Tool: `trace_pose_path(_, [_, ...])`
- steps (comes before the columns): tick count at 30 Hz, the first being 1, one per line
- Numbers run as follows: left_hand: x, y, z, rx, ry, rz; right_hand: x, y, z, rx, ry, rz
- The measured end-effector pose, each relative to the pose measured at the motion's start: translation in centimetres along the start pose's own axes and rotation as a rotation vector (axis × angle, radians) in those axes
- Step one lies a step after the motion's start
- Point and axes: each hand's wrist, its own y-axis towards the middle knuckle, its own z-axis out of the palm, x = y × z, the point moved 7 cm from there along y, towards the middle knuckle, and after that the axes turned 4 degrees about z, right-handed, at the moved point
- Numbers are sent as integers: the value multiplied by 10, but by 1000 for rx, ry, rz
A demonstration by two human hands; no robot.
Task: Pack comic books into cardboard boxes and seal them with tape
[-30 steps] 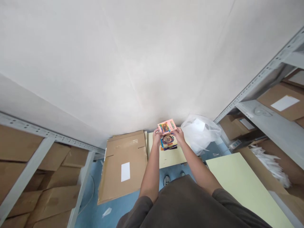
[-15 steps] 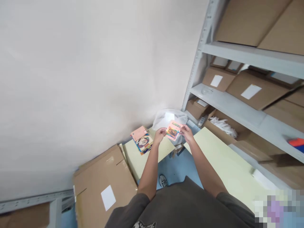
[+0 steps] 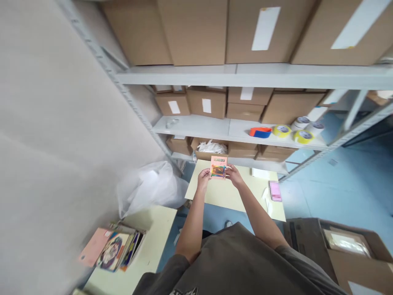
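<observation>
The pink book (image 3: 218, 167) is held above the table (image 3: 225, 196), pinched at its side edges by the left grip (image 3: 204, 179) and right grip (image 3: 234, 175), where its probably light, bendable covers are best supported.

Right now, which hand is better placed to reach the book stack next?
Left, likely: the left hand is nearer the book stack, though it and the right hand hold the pink booklet.
</observation>
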Motion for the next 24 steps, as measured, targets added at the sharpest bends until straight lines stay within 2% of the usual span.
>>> trace_pose_path(2, [12,5,34,32,5,-31,8,-4,-30,-43,8,-22])
trace_pose_path(4, [21,9,58,68,19,-59,15,-7,-53,-83,21,-43])
trace_pose_path(6, [25,12,72,118,35,-76,18,-9,-66,-116,29,-60])
trace_pose_path(8, [26,17,77,177,51,-91,19,-9,-72,-143,33,-72])
trace_pose_path(14, [20,40,65,288,194,-102,9,-7,-62,-209,44,-61])
trace_pose_path(18, [12,51,55,236,392,57,3,-3,-51,-277,27,-68])
trace_pose_path(20, [9,49,61,278,454,165,1,-1,-43,-302,7,-96])
trace_pose_path(24, [8,35,87,509,344,231,-1,4,-15,-277,-79,-154])
